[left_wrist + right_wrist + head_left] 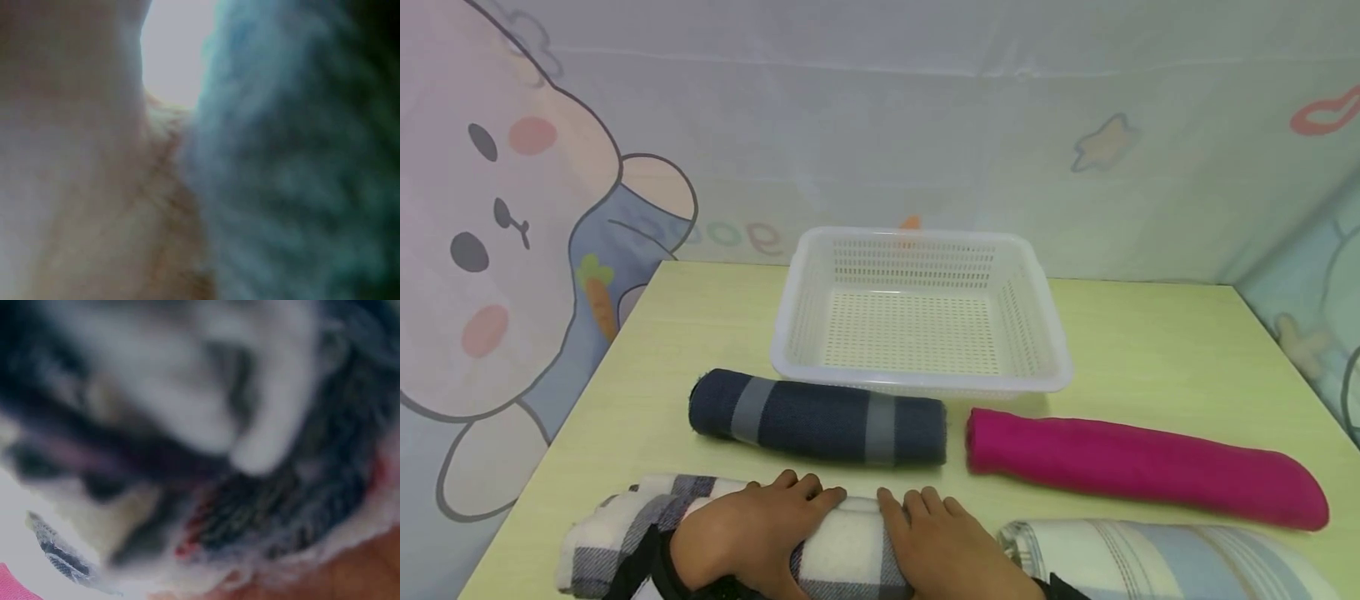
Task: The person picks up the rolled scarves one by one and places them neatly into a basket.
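A rolled checked cloth [857, 546], white with dark grey and purplish squares, lies along the table's front edge in the head view. My left hand [767, 529] grips its middle, fingers over the far side and thumb down the near side. Close to it, my right hand [943, 542] holds the roll near its right end, fingers over the top; its thumb is hidden. Blurred grey fabric [300, 156] fills half the left wrist view beside skin. In the right wrist view, the roll's layered end [262, 512] shows dark and white, very close.
A white perforated basket [917, 379] stands at the back of the table [1150, 342]. In front of it lies a navy roll [820, 417] with grey stripes. To the right are a magenta roll [1142, 467] and a pale striped roll [1165, 558], close beside my right hand.
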### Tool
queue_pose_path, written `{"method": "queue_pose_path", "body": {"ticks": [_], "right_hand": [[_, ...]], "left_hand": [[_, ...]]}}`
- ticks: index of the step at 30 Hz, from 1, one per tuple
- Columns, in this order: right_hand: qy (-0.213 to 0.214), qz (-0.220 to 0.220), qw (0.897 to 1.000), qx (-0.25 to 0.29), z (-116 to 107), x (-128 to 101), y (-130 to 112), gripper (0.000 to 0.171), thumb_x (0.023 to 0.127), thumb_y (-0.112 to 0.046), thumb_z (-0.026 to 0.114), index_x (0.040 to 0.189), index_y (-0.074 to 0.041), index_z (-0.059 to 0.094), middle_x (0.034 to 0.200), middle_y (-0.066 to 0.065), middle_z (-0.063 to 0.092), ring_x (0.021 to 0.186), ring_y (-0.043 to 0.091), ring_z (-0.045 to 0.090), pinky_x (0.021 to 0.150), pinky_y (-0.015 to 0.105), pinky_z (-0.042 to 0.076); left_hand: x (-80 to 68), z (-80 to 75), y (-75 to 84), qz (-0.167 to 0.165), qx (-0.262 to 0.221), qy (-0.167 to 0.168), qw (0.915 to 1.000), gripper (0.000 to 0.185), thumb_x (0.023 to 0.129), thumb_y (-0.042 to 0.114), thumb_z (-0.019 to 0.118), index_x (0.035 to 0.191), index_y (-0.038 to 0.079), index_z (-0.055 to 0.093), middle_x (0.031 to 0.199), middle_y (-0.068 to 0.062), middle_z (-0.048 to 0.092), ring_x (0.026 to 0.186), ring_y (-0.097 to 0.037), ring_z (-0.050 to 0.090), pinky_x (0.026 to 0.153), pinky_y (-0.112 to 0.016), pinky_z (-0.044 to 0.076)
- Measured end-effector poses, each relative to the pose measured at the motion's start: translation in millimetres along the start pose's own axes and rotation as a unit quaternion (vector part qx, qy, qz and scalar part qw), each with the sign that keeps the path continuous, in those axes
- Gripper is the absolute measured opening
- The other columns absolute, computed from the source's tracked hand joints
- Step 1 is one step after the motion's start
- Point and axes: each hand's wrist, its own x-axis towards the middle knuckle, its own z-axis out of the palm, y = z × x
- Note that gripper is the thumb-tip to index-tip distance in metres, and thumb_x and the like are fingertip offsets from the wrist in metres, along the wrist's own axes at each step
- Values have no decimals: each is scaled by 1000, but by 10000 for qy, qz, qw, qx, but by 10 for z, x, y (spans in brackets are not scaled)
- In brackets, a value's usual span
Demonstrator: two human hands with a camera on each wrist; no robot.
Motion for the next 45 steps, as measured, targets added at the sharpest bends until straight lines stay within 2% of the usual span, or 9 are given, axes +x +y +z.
{"method": "queue_pose_path", "body": {"ticks": [9,12,20,25,28,32,36,40,45], "right_hand": [[241,-199,9995,-12,16,6,20,89,66,-44,87,136,-1,53,102,8,64,95,23,58,84,32,53],[253,-262,9992,-142,10,4,25,86,67,-42,87,135,-1,54,100,7,66,93,23,58,85,31,53],[529,-496,9965,-410,2,-19,48,53,80,-21,75,126,-2,58,88,3,66,79,17,50,76,24,49],[153,-530,9985,27,-61,-34,73,48,85,-24,73,126,-5,57,95,2,68,84,16,55,77,24,51],[-445,-239,9968,611,-128,-51,109,48,88,-25,72,129,-9,54,113,4,69,105,23,63,89,32,55],[-1024,155,9880,1149,-210,-77,171,56,85,-32,76,131,-12,51,130,3,64,126,33,58,100,43,51],[-1132,118,9842,1355,-256,-107,221,64,81,-38,80,131,-13,50,131,1,64,128,35,57,101,45,51],[-1184,158,9790,1650,-285,-143,268,72,77,-44,83,134,-14,49,131,1,63,129,36,56,102,48,50],[-1158,180,9774,1759,-307,-175,301,73,77,-40,83,136,-14,49,129,2,64,128,37,56,101,50,50]], "left_hand": [[-118,-231,220,-127,76,-111,9998,112,64,84,69,154,31,30,137,5,47,115,-16,47,72,-43,47],[-87,-170,172,-114,32,-42,9999,111,63,87,66,153,33,30,136,6,47,114,-14,46,72,-42,47],[5,-37,79,-16,51,-97,9999,117,59,92,62,155,38,25,140,7,44,119,-16,45,71,-41,46],[36,30,19,14,54,-73,10000,118,56,98,56,154,42,22,141,10,43,120,-15,45,72,-42,46],[37,19,31,45,96,-41,9999,116,57,98,53,154,44,20,141,11,44,122,-15,46,74,-41,46],[6,-60,129,17,135,-44,9999,115,61,92,61,155,42,19,142,10,43,124,-15,46,76,-43,46],[-14,-90,163,-69,112,-105,9999,115,63,89,63,156,40,19,145,9,43,127,-17,46,80,-47,47],[24,-16,68,-61,32,-129,9999,117,60,97,52,156,43,15,147,9,43,130,-17,46,86,-54,47],[92,73,-45,34,55,-149,9999,120,53,104,43,154,49,10,147,11,42,130,-17,46,87,-57,46]]}}
